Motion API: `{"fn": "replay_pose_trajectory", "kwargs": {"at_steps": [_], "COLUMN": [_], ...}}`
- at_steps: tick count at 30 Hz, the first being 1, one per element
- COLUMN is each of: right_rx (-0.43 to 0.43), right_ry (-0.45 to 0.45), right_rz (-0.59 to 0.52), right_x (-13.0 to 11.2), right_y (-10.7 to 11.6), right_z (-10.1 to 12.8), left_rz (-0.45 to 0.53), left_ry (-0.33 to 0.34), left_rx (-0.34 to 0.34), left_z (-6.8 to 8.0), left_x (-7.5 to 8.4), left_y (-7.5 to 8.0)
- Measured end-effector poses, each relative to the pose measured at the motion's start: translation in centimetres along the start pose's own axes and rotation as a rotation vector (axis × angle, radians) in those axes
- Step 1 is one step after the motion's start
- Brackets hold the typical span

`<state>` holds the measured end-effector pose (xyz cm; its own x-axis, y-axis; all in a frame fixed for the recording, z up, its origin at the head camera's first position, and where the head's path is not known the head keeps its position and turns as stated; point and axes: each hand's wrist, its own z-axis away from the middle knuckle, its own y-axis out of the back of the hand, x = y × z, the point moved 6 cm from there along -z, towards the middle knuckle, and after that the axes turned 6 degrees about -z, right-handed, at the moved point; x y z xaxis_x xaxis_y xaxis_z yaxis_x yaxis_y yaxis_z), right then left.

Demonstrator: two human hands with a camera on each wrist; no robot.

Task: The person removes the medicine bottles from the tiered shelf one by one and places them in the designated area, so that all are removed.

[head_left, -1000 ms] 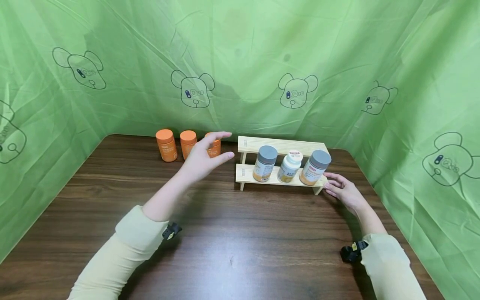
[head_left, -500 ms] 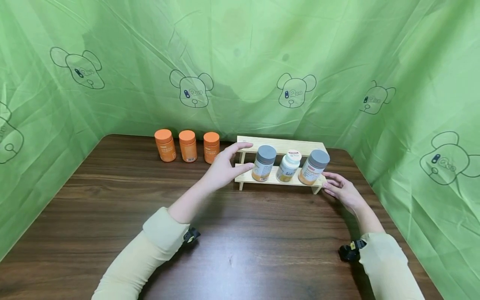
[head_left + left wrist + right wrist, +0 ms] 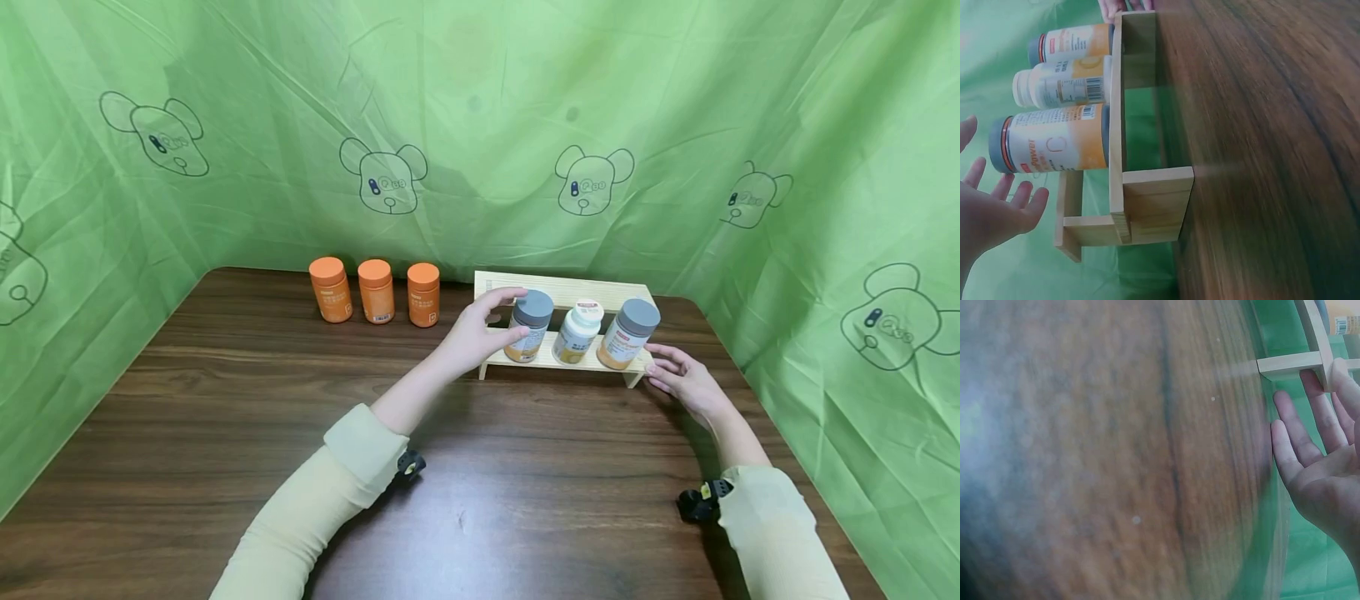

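Observation:
A two-step wooden rack carries a grey-lidded jar at the left of its lower board. Beside that jar stand a white bottle and a second grey-lidded jar. My left hand is at the left jar, its thumb and fingers spread toward it. In the left wrist view a gap shows between these fingers and the jar. At the rack's right end, my right hand pinches the lower board's corner between thumb and forefinger, while the other fingers extend loosely below.
Three orange jars with orange lids stand in a row at the back left of the dark wooden table. Green cloth printed with bear heads hangs behind and along both sides.
My left hand has moved right, from in front of the orange jars to the left grey-lidded jar. My right hand stays at the rack's right end.

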<state>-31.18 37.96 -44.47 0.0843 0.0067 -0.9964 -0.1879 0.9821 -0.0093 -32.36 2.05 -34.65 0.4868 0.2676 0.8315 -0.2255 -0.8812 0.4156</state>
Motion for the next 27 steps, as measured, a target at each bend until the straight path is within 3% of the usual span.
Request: {"fn": "replay_pose_trajectory", "kwargs": {"at_steps": [5, 11, 15, 21, 27], "right_rx": [0.002, 0.001, 0.002, 0.006, 0.001], "right_ry": [-0.003, -0.003, -0.009, -0.006, -0.007], "right_rz": [-0.008, -0.017, -0.016, -0.013, -0.017], "right_x": [0.0, -0.1, -0.1, -0.1, -0.1], "right_y": [-0.1, -0.2, -0.3, -0.3, -0.2], "right_z": [0.1, 0.1, 0.1, 0.0, 0.0], "left_rz": [0.069, 0.097, 0.092, 0.089, 0.068], "left_ry": [0.030, 0.019, 0.040, 0.071, 0.054], "left_rx": [-0.015, -0.029, -0.031, -0.023, -0.016], "left_z": [-0.6, -0.4, -0.4, -1.1, -1.9], "left_x": [-0.3, 1.6, 1.8, 0.1, -2.0], "left_y": [-0.5, -0.1, -0.1, -0.6, -1.2]}}
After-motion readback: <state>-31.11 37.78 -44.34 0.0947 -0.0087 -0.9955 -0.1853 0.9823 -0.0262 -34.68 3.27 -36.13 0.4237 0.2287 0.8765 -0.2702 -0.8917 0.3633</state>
